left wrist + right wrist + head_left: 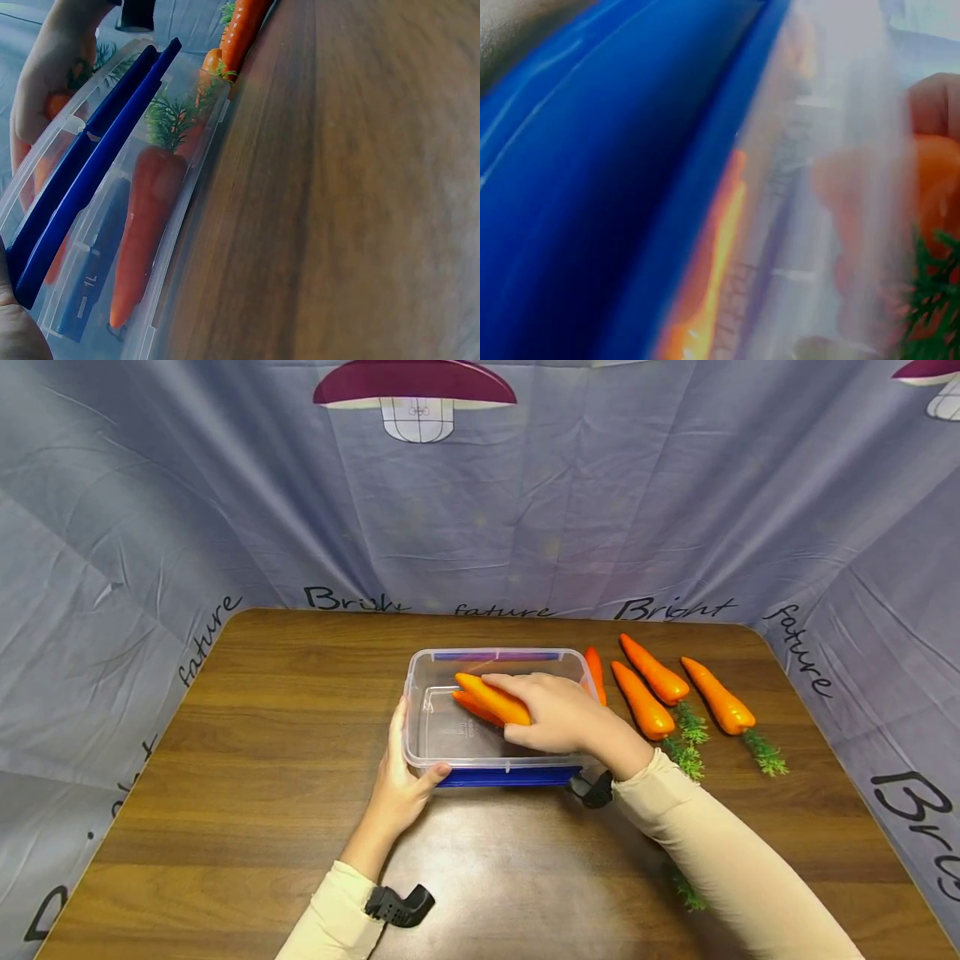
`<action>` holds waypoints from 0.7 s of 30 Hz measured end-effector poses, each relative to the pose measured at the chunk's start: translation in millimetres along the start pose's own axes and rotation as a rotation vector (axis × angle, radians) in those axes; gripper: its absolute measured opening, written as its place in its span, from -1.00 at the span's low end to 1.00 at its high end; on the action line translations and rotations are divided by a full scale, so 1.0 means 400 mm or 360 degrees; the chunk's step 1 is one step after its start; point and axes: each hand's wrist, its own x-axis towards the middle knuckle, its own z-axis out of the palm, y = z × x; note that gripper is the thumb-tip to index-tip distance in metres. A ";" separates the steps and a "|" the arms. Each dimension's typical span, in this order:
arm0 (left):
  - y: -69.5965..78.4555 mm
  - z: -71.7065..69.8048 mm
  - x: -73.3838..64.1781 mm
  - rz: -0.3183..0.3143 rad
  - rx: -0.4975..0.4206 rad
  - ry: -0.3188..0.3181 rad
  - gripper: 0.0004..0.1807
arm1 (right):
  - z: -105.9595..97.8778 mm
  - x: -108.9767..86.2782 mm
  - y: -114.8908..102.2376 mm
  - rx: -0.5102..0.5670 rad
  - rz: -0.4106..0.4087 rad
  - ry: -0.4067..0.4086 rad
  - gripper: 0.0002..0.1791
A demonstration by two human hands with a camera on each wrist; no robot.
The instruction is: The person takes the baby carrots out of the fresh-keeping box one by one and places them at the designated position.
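A clear plastic food container (465,763) with blue clip flaps (105,161) stands at the middle of the table. My left hand (401,789) grips its near left corner, the thumb over the front rim. Inside the container, my right hand (551,714) holds an orange carrot (487,693), its tip pointing to the far left. Under that one, a second carrot (467,702) shows partly in the container. Green leaves (934,300) hang from the held carrot in the right wrist view. Through the wall, the left wrist view shows a carrot (146,232).
Right of the container lie several carrots with green tops, among them a near one (642,702), a far one (654,668) and an outer one (717,697). Another carrot (594,670) lies against its right side. Green leaves (686,889) show beside my right forearm.
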 end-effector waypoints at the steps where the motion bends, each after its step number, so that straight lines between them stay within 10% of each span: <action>1: 0.000 0.000 0.000 0.0001 -0.0002 0.0001 0.16 | -0.007 -0.007 -0.002 -0.0010 0.0003 0.0011 -0.21; 21: -0.003 0.002 0.000 -0.0002 -0.0021 -0.0010 0.18 | -0.113 -0.246 0.038 -0.0129 0.0221 0.0103 -0.19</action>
